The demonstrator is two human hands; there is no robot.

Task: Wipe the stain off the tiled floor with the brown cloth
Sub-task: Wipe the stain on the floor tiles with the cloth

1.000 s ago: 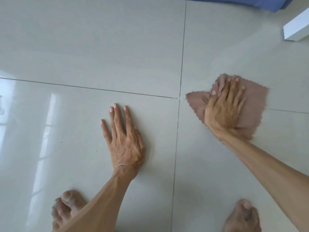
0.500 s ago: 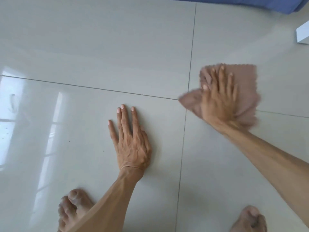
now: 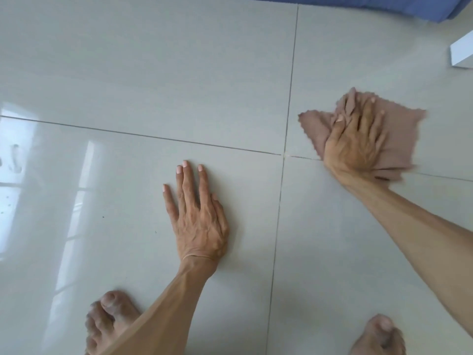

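Note:
The brown cloth (image 3: pixel 399 134) lies spread on the glossy pale tiled floor (image 3: pixel 153 73), right of where the grout lines cross. My right hand (image 3: pixel 353 142) presses flat on top of it, fingers spread and pointing away from me, with part of the cloth bunched under the fingertips. My left hand (image 3: pixel 197 213) rests palm down on the bare tile to the left of the vertical grout line, holding nothing. No stain shows around the cloth; whatever lies beneath it is hidden.
Blue fabric (image 3: pixel 371 3) runs along the far edge at the top right. A white box-like corner (image 3: pixel 463 55) sits at the right edge. My bare left foot (image 3: pixel 110 321) and right foot (image 3: pixel 378 336) stand at the bottom. Window light reflects on the left tiles.
My right hand has slid the cloth forward, then to the right, across the tile beyond the grout line. The cloth's edges are blurred with motion. My left hand stays planted.

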